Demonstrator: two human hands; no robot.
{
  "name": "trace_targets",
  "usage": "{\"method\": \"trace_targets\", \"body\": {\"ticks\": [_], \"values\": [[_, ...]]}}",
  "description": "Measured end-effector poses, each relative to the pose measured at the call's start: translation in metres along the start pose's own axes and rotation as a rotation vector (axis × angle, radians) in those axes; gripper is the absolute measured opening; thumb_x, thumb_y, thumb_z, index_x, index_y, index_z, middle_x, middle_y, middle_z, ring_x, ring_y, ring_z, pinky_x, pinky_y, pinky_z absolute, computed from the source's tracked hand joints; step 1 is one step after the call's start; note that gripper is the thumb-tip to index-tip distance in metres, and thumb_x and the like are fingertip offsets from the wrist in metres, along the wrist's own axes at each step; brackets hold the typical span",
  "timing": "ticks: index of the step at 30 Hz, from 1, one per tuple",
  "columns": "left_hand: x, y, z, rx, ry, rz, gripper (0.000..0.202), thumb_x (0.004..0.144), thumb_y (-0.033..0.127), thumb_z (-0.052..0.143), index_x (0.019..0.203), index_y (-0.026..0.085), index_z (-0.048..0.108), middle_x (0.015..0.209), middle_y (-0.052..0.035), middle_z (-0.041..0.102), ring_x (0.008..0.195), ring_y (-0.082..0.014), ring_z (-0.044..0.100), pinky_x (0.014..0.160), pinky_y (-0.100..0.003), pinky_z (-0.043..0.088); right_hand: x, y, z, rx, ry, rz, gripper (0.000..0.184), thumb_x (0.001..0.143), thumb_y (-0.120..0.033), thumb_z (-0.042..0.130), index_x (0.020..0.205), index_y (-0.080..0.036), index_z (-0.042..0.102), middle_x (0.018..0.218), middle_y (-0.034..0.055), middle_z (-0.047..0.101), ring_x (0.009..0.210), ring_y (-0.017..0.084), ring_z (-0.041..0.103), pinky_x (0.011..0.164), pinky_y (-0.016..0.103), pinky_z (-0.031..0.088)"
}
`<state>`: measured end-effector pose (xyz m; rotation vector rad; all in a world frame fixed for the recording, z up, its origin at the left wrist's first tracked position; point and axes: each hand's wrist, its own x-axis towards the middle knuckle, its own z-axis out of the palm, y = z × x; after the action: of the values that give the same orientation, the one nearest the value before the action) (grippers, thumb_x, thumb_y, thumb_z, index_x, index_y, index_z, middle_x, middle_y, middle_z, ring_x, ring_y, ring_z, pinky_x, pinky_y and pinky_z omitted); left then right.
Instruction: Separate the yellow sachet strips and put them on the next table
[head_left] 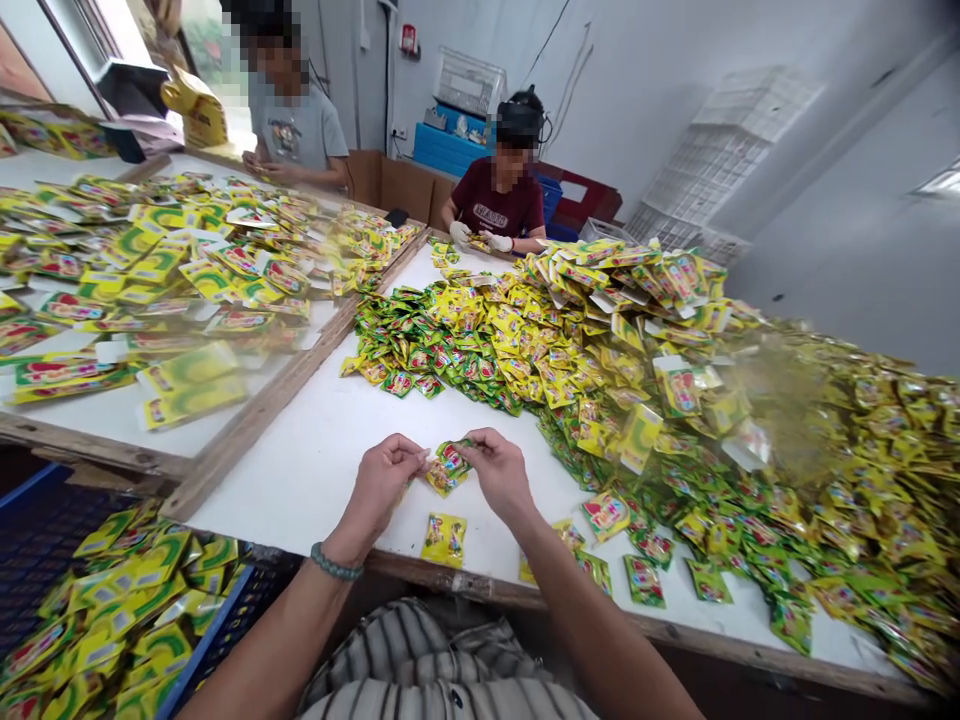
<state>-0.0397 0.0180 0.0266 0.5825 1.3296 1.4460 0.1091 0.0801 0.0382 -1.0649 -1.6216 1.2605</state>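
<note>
Hands (386,482) close together, apparently two sachets (448,468) between

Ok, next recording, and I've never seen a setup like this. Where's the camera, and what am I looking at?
There is no machine: a person works with two bare hands. The only picture comes from a camera on that person's head, looking forward and down. The left hand and right hand pinch at least one small, colourful packet over the white tabletop. To the right lies a large heap of packets; left of a wooden strip lie many yellow cartons. Two other people are at the far side.
</note>
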Motion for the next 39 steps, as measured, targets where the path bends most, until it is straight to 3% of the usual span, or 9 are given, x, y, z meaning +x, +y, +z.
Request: {"method": "trace_targets", "body": {"ticks": [6, 9, 14, 18, 22, 30, 35, 37, 39], "values": [[-0.010, 0.003, 0.010, -0.012, -0.264, -0.139, 0.035, 0.063, 0.046, 0.076, 0.071, 0.015, 0.062, 0.065, -0.0032, 0.067, 0.057, -0.0126, 0.058, 0.055, -0.024, 0.041, -0.004, 0.002, -0.003, 0.269, -0.095, 0.149, 0.021, 0.067, -0.036, 0.071, 0.077, -0.019, 0.062, 0.070, -0.0002, 0.063, 0.064, 0.015, 0.055, 0.065, 0.029, 0.047], [-0.013, -0.003, 0.017, -0.016, -0.213, -0.108, 0.035, 0.059, 0.042, 0.079, 0.063, 0.016, 0.057, 0.055, -0.0001, 0.062, 0.048, -0.0101, 0.051, 0.049, -0.023, 0.035, -0.015, -0.001, -0.003, 0.231, -0.105, 0.120, 0.018, 0.072, -0.036, 0.066, 0.078, -0.020, 0.060, 0.068, -0.0002, 0.061, 0.063, 0.015, 0.055, 0.063, 0.029, 0.047], [-0.021, -0.004, 0.026, 0.093, -0.153, 0.035, 0.034, 0.061, 0.044, 0.077, 0.061, 0.017, 0.057, 0.054, 0.0039, 0.055, 0.049, -0.0097, 0.049, 0.049, -0.023, 0.036, -0.032, -0.001, -0.004, -0.052, 0.077, -0.108, 0.012, 0.079, -0.033, 0.059, 0.079, -0.021, 0.062, 0.079, 0.0041, 0.060, 0.076, 0.017, 0.055, 0.072, 0.031, 0.046], [-0.025, -0.005, 0.030, 0.231, -0.125, 0.193, 0.032, 0.069, 0.045, 0.072, 0.061, 0.018, 0.055, 0.051, 0.0046, 0.052, 0.051, -0.0109, 0.050, 0.052, -0.023, 0.040, -0.028, 0.005, -0.006, 0.371, 0.024, 0.217, 0.025, 0.070, -0.040, 0.070, 0.075, -0.020, 0.056, 0.068, 0.0003, 0.056, 0.057, 0.012, 0.047, 0.053, 0.025, 0.040], [-0.023, -0.010, 0.028, 0.097, -0.126, 0.120, 0.032, 0.067, 0.045, 0.072, 0.068, 0.018, 0.054, 0.056, 0.0045, 0.054, 0.052, -0.0099, 0.051, 0.052, -0.022, 0.041, -0.024, 0.005, -0.008, 0.632, -0.107, 0.387, 0.035, 0.065, -0.046, 0.076, 0.076, -0.018, 0.058, 0.075, 0.0022, 0.062, 0.060, 0.011, 0.051, 0.053, 0.023, 0.041], [-0.027, -0.013, 0.025, 0.072, -0.203, 0.041, 0.037, 0.067, 0.045, 0.073, 0.083, 0.019, 0.052, 0.050, 0.0103, 0.043, 0.048, -0.0080, 0.045, 0.054, -0.022, 0.042, -0.027, 0.002, -0.003, 0.236, -0.156, 0.195, 0.029, 0.071, -0.044, 0.072, 0.079, -0.019, 0.059, 0.064, -0.0036, 0.057, 0.058, 0.011, 0.050, 0.055, 0.024, 0.041], [-0.024, -0.004, 0.007, 0.204, -0.276, 0.037, 0.035, 0.072, 0.046, 0.065, 0.089, 0.020, 0.050, 0.057, 0.0056, 0.056, 0.054, -0.0119, 0.053, 0.056, -0.024, 0.041, -0.023, 0.008, -0.003, 0.231, -0.267, 0.186, 0.030, 0.074, -0.043, 0.067, 0.089, -0.020, 0.056, 0.074, -0.0001, 0.064, 0.067, 0.014, 0.057, 0.064, 0.028, 0.046], [-0.017, 0.002, -0.008, 0.438, -0.204, 0.042, 0.035, 0.076, 0.046, 0.059, 0.097, 0.020, 0.051, 0.064, 0.0020, 0.062, 0.060, -0.0154, 0.057, 0.060, -0.027, 0.042, -0.016, 0.014, -0.008, 0.128, -0.203, 0.152, 0.027, 0.077, -0.042, 0.063, 0.089, -0.020, 0.053, 0.071, -0.0001, 0.063, 0.065, 0.015, 0.056, 0.064, 0.028, 0.045], [-0.009, 0.005, -0.023, 0.824, 0.000, 0.053, 0.034, 0.079, 0.047, 0.053, 0.098, 0.019, 0.053, 0.075, -0.0036, 0.066, 0.070, -0.0204, 0.061, 0.066, -0.031, 0.043, -0.008, 0.023, -0.016, -0.145, -0.101, 0.076, 0.020, 0.080, -0.039, 0.059, 0.086, -0.020, 0.053, 0.067, -0.0009, 0.060, 0.062, 0.015, 0.053, 0.061, 0.027, 0.041]]}}
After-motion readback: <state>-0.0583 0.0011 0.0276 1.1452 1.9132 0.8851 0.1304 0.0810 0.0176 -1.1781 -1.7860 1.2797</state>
